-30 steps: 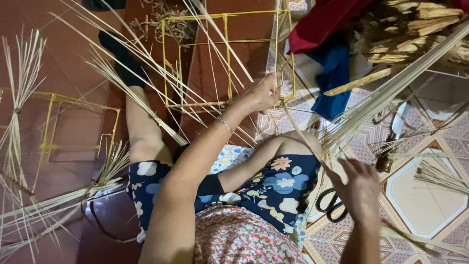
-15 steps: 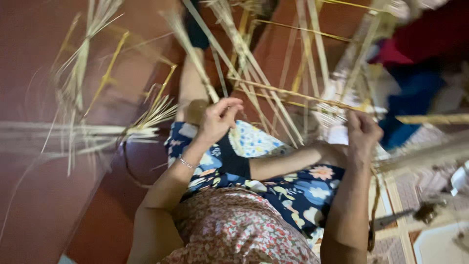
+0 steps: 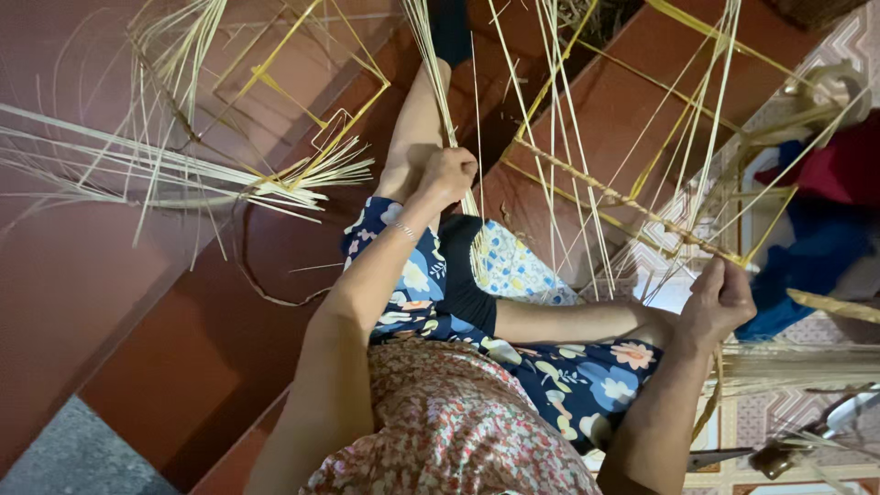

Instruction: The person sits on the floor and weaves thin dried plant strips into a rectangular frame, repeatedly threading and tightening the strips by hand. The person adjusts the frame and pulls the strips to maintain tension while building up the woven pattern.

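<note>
1. Reddish-brown floor (image 3: 137,302) filled the left of the view, meeting patterned tiles (image 3: 779,412) at the lower right; no package, label or sign showed anywhere.
2. Red and blue cloth (image 3: 825,229) lay heaped at the right edge, beside the frame.
3. Across the upper middle stood the woven frame (image 3: 632,206): pale yellow strips forming an open lattice, with one braided bar running diagonally from upper left to lower right.
4. Another bundle of loose straw strips (image 3: 211,179) fanned out on the floor at the left, well apart from the frame.
5. Floral-clad legs stretched under the work, one bare shin (image 3: 412,137) running up toward the top edge.
6. The left hand (image 3: 449,174) was closed in a fist around a bunch of long strips (image 3: 440,82) just above the knee.
7. The right hand (image 3: 720,298) pinched the lower end of the braided bar, fingers curled together.
8. Scissors (image 3: 788,449) lay on the tiles at the lower right.
</note>
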